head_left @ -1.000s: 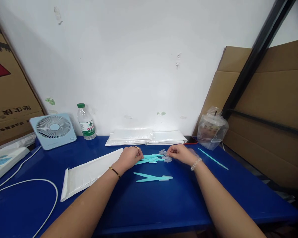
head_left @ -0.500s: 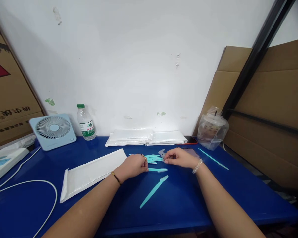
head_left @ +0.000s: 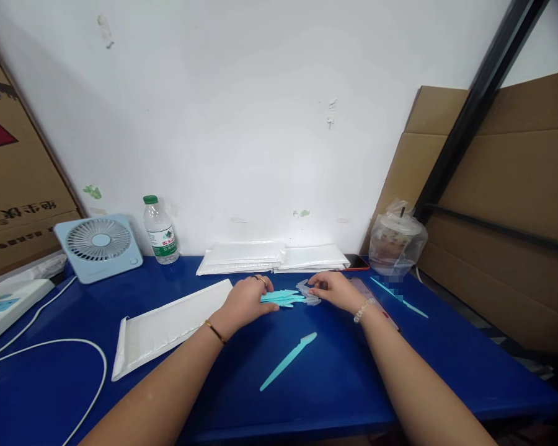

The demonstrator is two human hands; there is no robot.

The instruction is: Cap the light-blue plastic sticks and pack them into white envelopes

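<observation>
— Left hand (head_left: 250, 300) has moved back onto the teal tool pile (head_left: 288, 297), partly hiding it. Gripping?

— Can't tell; thumb and fingers straddle it. Right hand (head_left: 335, 290) curls at the clear caps (head_left: 312, 301); its hold is unclear too.

— What's around?

— Loose teal tool (head_left: 288, 362) in front, white mailer (head_left: 172, 327) at left, flat slab (head_left: 363, 288) half-hidden by the right wrist, white packets (head_left: 246, 255) behind.

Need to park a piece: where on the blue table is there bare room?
Bare table shows between the near turquoise razor and the right forearm, and right of that forearm, before the far-right razor. Crowded: between left hand and right hand, with the razor pile and clear caps; the back edge, with mailers and a phone.
</observation>
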